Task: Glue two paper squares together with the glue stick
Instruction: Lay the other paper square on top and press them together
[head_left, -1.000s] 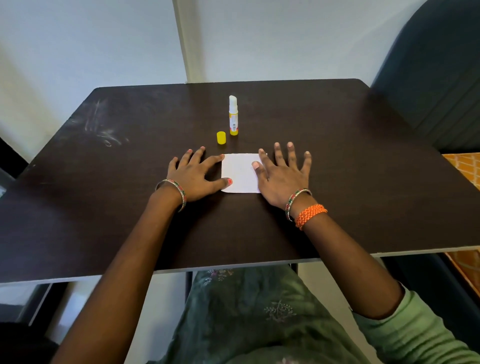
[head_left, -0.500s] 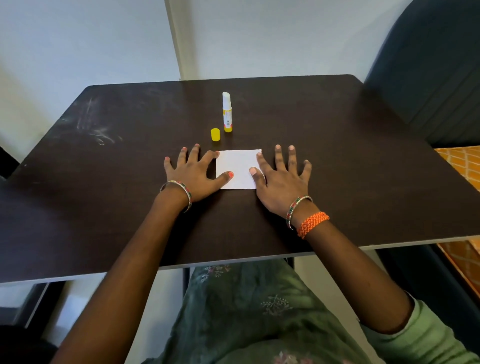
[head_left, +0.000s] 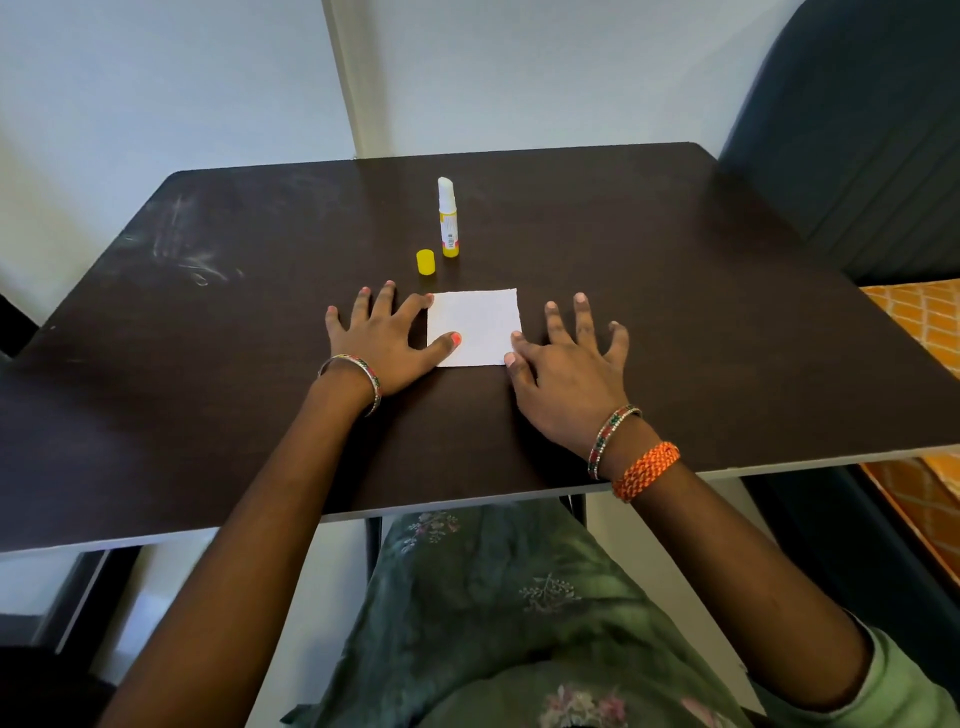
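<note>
A white paper square (head_left: 475, 326) lies flat on the dark table (head_left: 675, 312); whether a second sheet lies under it cannot be told. My left hand (head_left: 382, 338) rests flat to its left, fingers spread, thumb and index tip touching the paper's left edge. My right hand (head_left: 569, 366) lies flat to its right, fingers apart, thumb at the paper's lower right corner. Behind the paper an uncapped glue stick (head_left: 448, 218) stands upright, with its yellow cap (head_left: 425, 261) standing beside it on the left.
The table's near edge runs just behind my wrists. A dark chair back (head_left: 857, 130) stands at the right, and an orange patterned surface (head_left: 919, 322) shows beyond the table's right edge. White smears (head_left: 192, 254) mark the table's far left.
My right hand has slid to the right off the paper, so more of the sheet shows. My left hand stays at the paper's left edge. The view has shifted slightly.
</note>
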